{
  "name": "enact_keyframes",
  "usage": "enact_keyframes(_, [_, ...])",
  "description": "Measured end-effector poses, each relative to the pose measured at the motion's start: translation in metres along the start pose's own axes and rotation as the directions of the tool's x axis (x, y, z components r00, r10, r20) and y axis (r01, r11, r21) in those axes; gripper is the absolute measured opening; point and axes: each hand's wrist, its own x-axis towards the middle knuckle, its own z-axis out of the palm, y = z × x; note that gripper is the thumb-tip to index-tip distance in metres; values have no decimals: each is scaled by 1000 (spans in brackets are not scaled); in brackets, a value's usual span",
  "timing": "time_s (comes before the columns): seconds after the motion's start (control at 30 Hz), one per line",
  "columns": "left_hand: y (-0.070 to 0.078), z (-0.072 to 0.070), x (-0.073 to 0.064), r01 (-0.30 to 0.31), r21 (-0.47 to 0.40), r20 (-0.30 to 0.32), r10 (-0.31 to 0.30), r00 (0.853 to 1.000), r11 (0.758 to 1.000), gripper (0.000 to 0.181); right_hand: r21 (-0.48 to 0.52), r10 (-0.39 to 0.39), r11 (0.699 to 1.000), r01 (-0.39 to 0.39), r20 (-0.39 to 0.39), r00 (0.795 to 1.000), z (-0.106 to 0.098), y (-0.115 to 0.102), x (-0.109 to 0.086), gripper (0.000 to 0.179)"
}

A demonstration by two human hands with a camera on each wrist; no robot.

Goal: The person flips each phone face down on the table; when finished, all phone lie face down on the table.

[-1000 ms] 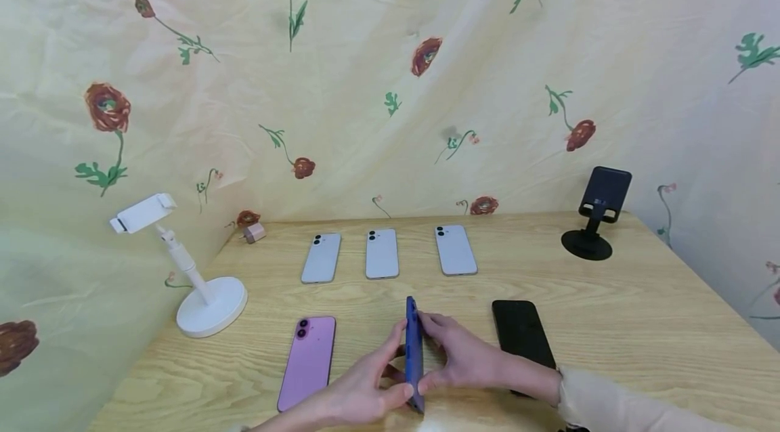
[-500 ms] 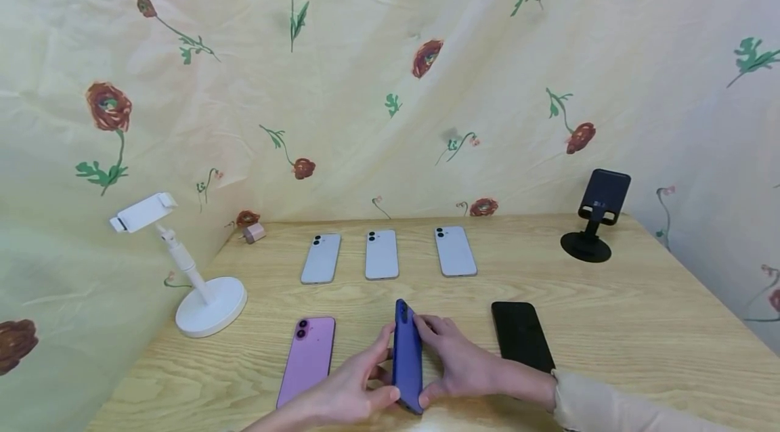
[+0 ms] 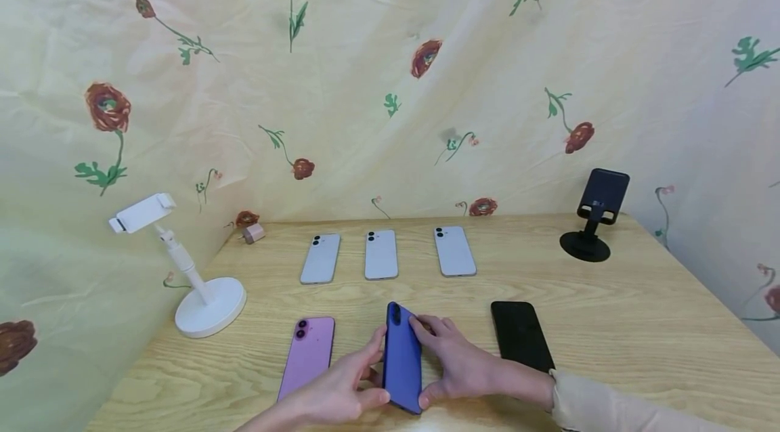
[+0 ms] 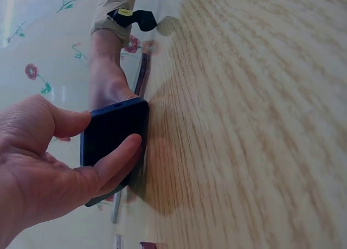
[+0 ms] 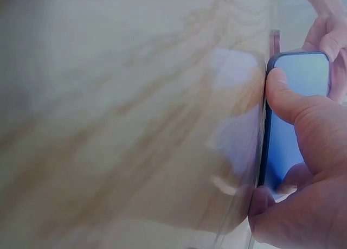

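A blue smartphone (image 3: 402, 361) stands tilted on its long right edge at the front of the table, its back turned up toward the head camera. My left hand (image 3: 350, 378) grips its left side. In the left wrist view the thumb is at one end, and the fingers lie across the dark screen (image 4: 108, 132). On the other side my right hand (image 3: 457, 364) holds the right edge, thumb near the bottom corner and fingers near the top. Left of the hands lies a purple smartphone (image 3: 309, 354); a black smartphone (image 3: 521, 334) lies to the right, partly behind my right forearm.
Three white smartphones, left (image 3: 321, 258), middle (image 3: 381, 254) and right (image 3: 454, 251), lie in a row farther back. A white phone stand (image 3: 210, 307) is at the left, a black phone stand (image 3: 586, 246) at the back right. A small pink charger plug (image 3: 253, 233) sits near the back left.
The blue smartphone has tipped over to the left from nearly upright, showing more of its back. My left hand has shifted slightly left with it; the right hand has barely moved.
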Motion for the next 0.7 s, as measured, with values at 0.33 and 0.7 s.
enact_keyframes(0.33, [-3, -1, -4, 33, 45, -26, -32, 999, 998, 89, 7, 17, 1000, -18, 30, 999, 0, 1, 0, 116])
enact_keyframes(0.7, [-6, 0, -5, 49, -19, -36, -50, 998, 999, 94, 16, 14, 1000, -15, 40, 999, 0, 0, 0, 113])
